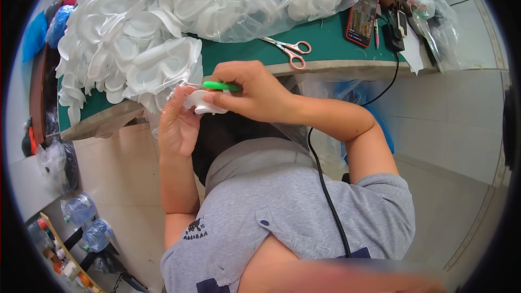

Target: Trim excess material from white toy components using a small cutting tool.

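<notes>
In front of my waist, near the front edge of the green table, both my hands meet over a small white moulded piece (206, 104). My left hand (177, 122) is closed, thumb and fingers pinching the piece's left end. Over the right end, my right hand (255, 92) is wrapped round a small green-handled tool (220, 86), whose tip points left toward my left fingers. The right fingertips also touch the white piece. What the tool's tip is like is too small to tell. Just beyond lies a heap of similar white mask-shaped pieces (163, 65).
Pink-handled scissors (290, 50) lie on the green tabletop (331, 43). A phone in a red case (361, 19), a pen (376, 33) and a black adapter (393, 38) with a hanging cable are at the right. Clear plastic (260, 11) covers the back. Water jugs (89, 220) stand lower left.
</notes>
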Available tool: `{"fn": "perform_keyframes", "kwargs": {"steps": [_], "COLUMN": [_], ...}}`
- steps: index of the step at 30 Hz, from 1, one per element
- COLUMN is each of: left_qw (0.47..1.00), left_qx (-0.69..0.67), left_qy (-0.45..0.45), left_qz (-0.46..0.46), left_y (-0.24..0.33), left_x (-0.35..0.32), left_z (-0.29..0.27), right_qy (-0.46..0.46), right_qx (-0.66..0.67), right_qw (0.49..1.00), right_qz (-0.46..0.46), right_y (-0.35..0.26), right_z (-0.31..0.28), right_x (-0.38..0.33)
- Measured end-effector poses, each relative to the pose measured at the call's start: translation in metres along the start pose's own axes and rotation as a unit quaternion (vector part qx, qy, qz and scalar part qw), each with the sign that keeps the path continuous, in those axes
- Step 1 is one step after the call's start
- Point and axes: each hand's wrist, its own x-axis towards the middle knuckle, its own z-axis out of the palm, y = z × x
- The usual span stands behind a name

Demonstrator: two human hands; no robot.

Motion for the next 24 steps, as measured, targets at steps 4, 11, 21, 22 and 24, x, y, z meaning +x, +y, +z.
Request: {"fn": "perform_keyframes", "kwargs": {"steps": [4, 11, 21, 22, 24], "left_qw": [1.0, 0.989, 0.992, 0.992, 0.986], "left_qx": [-0.009, 0.134, 0.071, 0.07, 0.05], "left_qy": [-0.007, -0.031, 0.029, 0.028, 0.078], "left_qz": [0.003, 0.058, 0.1, 0.099, 0.135], "left_y": [0.007, 0.004, -0.003, 0.0, 0.01], "left_x": [0.0, -0.004, 0.001, 0.001, -0.001], "left_z": [0.008, 0.014, 0.012, 0.014, 0.019], "right_qy": [-0.002, -0.007, 0.041, 0.055, 0.074], "right_qx": [0.117, 0.096, 0.19, 0.243, 0.31], "right_qw": [0.992, 0.993, 0.978, 0.963, 0.937], "right_qz": [0.044, 0.071, 0.075, 0.099, 0.141], "right_y": [0.015, 0.011, 0.013, 0.016, 0.02], "right_z": [0.0, -0.013, -0.002, -0.004, -0.013], "right_x": [-0.001, -0.004, -0.005, -0.005, -0.005]}}
